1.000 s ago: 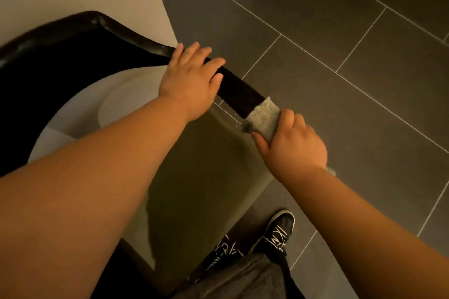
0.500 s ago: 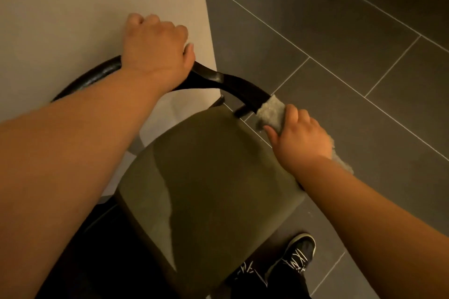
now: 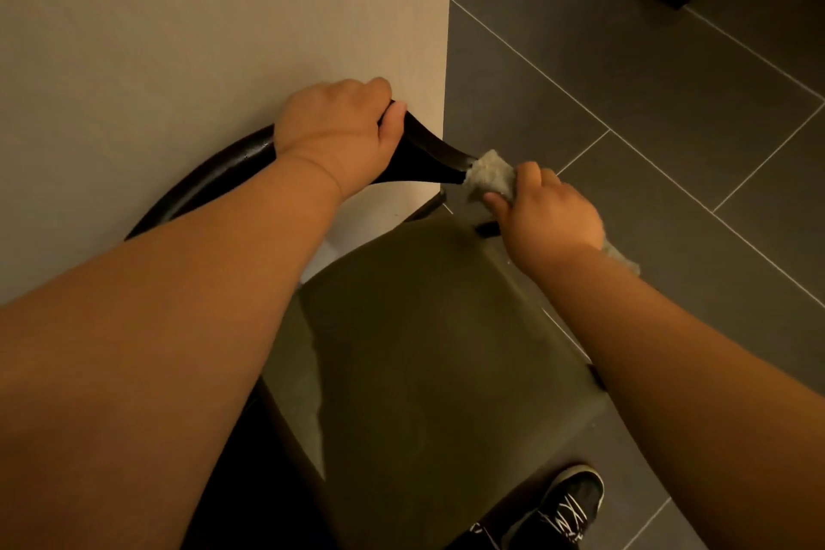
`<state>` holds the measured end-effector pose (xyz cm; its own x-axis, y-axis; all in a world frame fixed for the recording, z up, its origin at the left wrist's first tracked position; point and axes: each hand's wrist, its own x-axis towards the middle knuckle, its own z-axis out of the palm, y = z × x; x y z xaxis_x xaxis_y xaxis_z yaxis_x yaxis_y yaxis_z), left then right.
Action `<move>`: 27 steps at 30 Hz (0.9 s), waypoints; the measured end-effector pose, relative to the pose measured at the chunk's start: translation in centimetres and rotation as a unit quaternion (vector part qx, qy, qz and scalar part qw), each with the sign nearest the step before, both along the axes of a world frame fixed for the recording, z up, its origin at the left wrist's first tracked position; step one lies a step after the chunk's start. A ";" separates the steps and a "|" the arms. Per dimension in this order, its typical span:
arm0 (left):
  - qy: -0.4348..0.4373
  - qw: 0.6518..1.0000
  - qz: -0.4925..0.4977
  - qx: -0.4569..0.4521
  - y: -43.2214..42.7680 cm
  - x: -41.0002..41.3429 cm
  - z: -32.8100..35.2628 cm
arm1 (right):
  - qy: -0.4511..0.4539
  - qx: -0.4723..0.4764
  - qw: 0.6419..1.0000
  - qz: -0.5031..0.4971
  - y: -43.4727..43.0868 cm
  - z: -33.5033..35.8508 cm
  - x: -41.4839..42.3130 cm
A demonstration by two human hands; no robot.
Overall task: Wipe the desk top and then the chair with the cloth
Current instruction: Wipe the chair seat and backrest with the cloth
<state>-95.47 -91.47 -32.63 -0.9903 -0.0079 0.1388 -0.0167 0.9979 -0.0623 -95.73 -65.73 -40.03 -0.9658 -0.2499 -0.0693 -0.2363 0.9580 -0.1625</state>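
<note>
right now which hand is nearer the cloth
Right. The right hand grips the cloth at the end of the chair's dark rail; the left hand holds that rail further along, clear of the cloth.

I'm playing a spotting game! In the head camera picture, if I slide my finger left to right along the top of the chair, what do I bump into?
bare chair rail → left hand gripping the rail → cloth on the rail's end → right hand holding the cloth → grey tiled floor
</note>
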 end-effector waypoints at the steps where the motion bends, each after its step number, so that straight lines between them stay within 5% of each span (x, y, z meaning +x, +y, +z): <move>1: -0.001 1.000 -0.001 0.000 0.0 0.0 0.1 | -0.006 0.005 1.000 -0.007 -0.7 0.2 -0.3; 9: 0.016 1.000 -0.007 0.008 -0.2 0.0 -0.9 | -0.021 -0.044 0.998 0.048 -6.2 0.6 -3.1; 18: 0.094 0.995 -0.035 0.014 -0.6 0.1 -1.7 | -0.033 0.001 0.998 -0.055 -4.2 0.6 -2.3; 24: 0.024 1.000 0.005 0.019 -0.1 0.0 -1.1 | -0.046 -0.200 0.978 0.037 -9.8 1.5 -3.1; 27: 0.000 1.000 0.016 0.018 0.1 0.2 -0.6 | -0.002 -0.153 0.977 0.147 -6.8 0.6 -1.3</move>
